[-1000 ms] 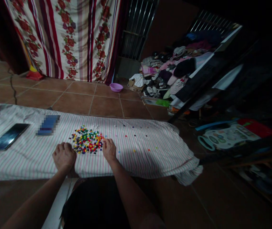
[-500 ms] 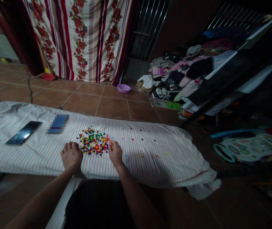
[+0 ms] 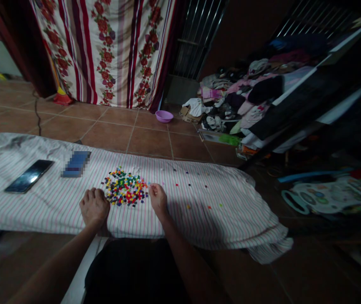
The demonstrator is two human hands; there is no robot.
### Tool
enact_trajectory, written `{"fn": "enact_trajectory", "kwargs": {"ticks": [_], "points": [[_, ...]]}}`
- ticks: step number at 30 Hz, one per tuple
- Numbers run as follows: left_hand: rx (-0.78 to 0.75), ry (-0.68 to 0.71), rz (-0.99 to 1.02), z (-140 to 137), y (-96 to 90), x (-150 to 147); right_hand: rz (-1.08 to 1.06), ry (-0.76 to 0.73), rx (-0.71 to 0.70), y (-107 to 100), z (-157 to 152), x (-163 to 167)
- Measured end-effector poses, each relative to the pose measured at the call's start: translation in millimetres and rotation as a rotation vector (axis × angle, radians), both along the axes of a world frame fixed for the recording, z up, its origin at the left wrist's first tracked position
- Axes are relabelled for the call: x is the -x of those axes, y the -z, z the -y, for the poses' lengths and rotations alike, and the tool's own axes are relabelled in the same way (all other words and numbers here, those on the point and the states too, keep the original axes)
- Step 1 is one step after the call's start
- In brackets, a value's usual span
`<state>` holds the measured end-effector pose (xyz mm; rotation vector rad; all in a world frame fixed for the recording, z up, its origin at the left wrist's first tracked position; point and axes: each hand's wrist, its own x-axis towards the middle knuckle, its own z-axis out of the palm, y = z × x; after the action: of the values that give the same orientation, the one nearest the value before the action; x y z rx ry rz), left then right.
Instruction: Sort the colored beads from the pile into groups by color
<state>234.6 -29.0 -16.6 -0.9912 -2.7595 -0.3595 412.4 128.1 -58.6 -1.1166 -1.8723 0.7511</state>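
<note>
A long surface under a striped cloth [image 3: 57,213] stretched across the view, its stripes running from the near edge to the far one. Beyond lay a brown tiled floor [image 3: 150,139], a floral curtain [image 3: 85,55], a purple basin [image 3: 164,117] and a heap of clothes [image 3: 242,95]. A dark phone [image 3: 30,176] lay slantwise on the cloth at left. The pile of small coloured pieces [image 3: 125,189] was spread between the two hands; its outline was roughly round, so its long axis could not be told, and single pieces were too small to show which way they pointed. To its right, scattered pieces [image 3: 189,185] formed loose rows along the cloth's length. The left hand [image 3: 94,207] rested beside the pile, fingers curled; the right hand [image 3: 158,197], fingers bent and tips close together, stood at its right edge. Whether either gripped a piece could not be told.
</note>
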Motion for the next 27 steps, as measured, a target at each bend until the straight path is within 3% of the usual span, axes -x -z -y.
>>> {"fn": "enact_trajectory", "kwargs": {"ticks": [7, 12, 19, 27], "points": [[-0.047, 0.012, -0.012, 0, 3.9, 1, 0.181, 0.104, -0.098, -20, -38, -21], [-0.041, 0.000, -0.003, 0, 3.6, 0, 0.349, 0.098, -0.096, -24, -57, -30], [-0.031, -0.003, -0.033, -1, 8.0, 2, 0.560, 0.083, -0.097, -20, -61, -30], [-0.033, -0.011, -0.013, -2, 5.3, 1, 0.580, 0.091, -0.135, -20, -59, -29]]}}
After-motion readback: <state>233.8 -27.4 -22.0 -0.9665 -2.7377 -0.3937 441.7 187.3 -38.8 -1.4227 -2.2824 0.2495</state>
